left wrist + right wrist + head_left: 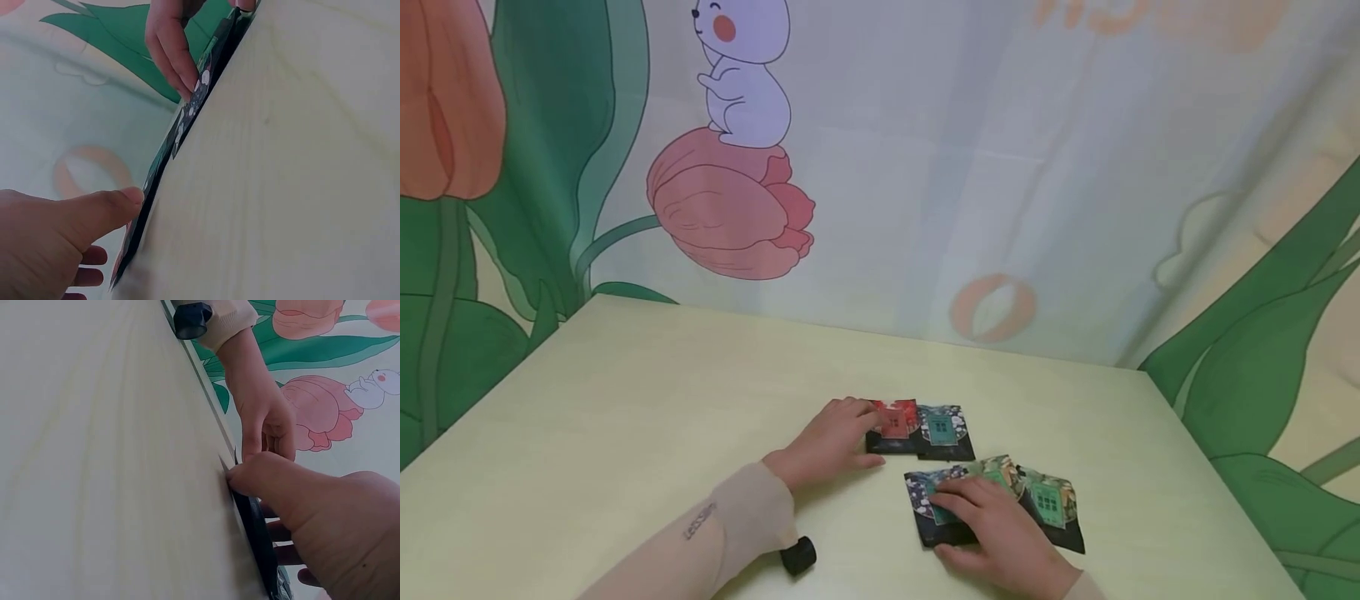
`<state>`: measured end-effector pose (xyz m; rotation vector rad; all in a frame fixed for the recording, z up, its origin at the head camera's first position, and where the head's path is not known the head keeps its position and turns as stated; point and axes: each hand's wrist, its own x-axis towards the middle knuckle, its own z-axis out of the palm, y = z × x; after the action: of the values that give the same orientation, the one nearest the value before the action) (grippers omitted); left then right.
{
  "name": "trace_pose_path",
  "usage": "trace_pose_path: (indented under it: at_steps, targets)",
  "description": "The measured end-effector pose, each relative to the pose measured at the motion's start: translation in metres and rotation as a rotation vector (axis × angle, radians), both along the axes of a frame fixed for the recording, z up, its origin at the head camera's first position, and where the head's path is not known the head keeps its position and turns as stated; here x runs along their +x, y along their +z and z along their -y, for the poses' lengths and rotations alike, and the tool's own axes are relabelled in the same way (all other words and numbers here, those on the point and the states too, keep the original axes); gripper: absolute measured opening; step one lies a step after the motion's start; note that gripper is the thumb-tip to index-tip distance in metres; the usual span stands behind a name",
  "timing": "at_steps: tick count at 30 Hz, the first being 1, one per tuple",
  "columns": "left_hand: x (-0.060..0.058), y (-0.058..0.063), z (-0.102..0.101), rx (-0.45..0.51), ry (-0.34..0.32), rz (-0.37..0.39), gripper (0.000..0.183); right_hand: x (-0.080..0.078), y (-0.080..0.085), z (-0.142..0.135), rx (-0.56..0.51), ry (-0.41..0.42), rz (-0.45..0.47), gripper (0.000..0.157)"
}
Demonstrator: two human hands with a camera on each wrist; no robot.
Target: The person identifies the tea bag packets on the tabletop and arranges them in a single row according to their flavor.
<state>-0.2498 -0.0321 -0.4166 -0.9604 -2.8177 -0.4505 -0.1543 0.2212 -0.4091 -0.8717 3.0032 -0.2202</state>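
My left hand (829, 446) touches the left side of a red and black packet (897, 423), thumb near its lower edge and fingers over its upper left. Right up against that packet lies a teal and black packet (943, 429) with a floral print. Nearer to me, my right hand (1000, 533) rests on a blue floral packet (920, 500) and covers much of it. A green packet (1003, 473) lies partly under that hand, and another green packet (1052, 507) overlaps it on the right. In the right wrist view, the thumb (247, 478) is at a packet's dark edge.
The packets lie on a pale wood-grain table (647, 417). A black wrist device (799, 556) sits at the left sleeve (722, 525). Behind the table hangs a printed curtain (887, 167) with tulips and a white animal.
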Motion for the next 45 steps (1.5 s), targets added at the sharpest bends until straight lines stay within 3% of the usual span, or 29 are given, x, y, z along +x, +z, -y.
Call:
trace_pose_path:
  at_steps: [9, 15, 22, 29, 45]
  targets:
    - [-0.004, -0.005, -0.008, -0.023, 0.001, 0.029, 0.051, -0.001, -0.005, 0.001, -0.022, 0.006, 0.017, 0.052]
    - [-0.005, -0.007, -0.009, -0.046, -0.007, -0.009, 0.042, -0.003, -0.004, 0.000, -0.016, -0.001, 0.029, 0.052]
    - [-0.003, -0.004, -0.002, -0.086, 0.001, -0.049, 0.039, -0.007, -0.006, 0.002, -0.022, 0.008, 0.011, 0.052]
    - [0.001, -0.001, 0.002, -0.109, -0.023, -0.018, 0.039, -0.006, -0.005, 0.001, -0.051, -0.007, 0.069, 0.055]
    - [0.012, 0.003, 0.020, -0.140, -0.037, -0.012, 0.043, -0.007, -0.006, 0.000, -0.058, -0.004, 0.075, 0.057]
